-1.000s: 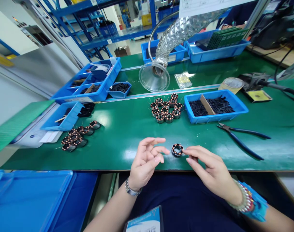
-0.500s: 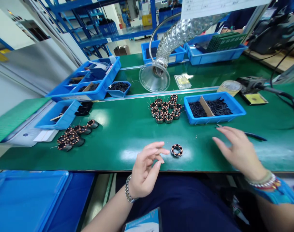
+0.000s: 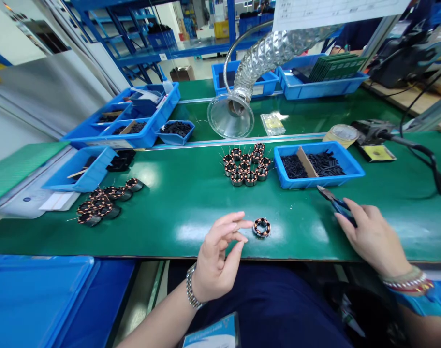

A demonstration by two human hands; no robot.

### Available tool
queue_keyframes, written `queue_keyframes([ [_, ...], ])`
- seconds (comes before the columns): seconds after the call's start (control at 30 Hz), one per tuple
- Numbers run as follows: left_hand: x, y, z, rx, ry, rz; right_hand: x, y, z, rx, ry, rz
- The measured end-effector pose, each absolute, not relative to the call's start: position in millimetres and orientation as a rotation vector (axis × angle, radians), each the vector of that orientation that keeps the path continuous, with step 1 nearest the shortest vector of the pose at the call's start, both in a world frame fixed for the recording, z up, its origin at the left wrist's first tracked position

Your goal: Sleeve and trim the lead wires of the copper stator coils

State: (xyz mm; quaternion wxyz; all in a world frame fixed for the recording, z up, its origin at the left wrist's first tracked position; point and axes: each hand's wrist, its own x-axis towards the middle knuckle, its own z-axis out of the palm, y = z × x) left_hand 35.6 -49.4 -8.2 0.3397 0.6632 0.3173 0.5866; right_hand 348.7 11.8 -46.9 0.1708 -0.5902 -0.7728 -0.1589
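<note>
My right hand is closed round the blue handles of a pair of cutting pliers, whose jaws point up and left toward the blue parts box. The palm hides part of the handles. Just left of the middle, my left hand is open, fingers loosely bent and thumb apart, with nothing visible in it. A copper-wound stator ring lies on the green mat, right by the left fingertips; whether they touch it I cannot tell. Farther back stands a group of several similar stators.
A divided blue box holds black tubing pieces. Another pile of stators lies at the left. A clear funnel on a foil duct hangs over the bench. Tape and a cabled tool sit at the right.
My right hand has gone from open above the pliers to gripping them, and their jaws are now lifted toward the box. My left hand and the single stator stay nearly where they were.
</note>
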Motion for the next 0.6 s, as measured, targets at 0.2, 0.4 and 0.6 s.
queue_keyframes([
  [0.2, 38, -52, -9, 1.807, 0.908, 1.527, 289, -24, -15, -1.139, -2.279, -0.164],
  [0.4, 40, -57, -7, 1.978, 1.001, 1.548, 263, -31, -4, -0.973, -2.400, -0.158],
  [0.6, 39, -60, -6, 2.010, 1.011, 1.540, 261, -31, -6, -0.979, -2.406, -0.150],
])
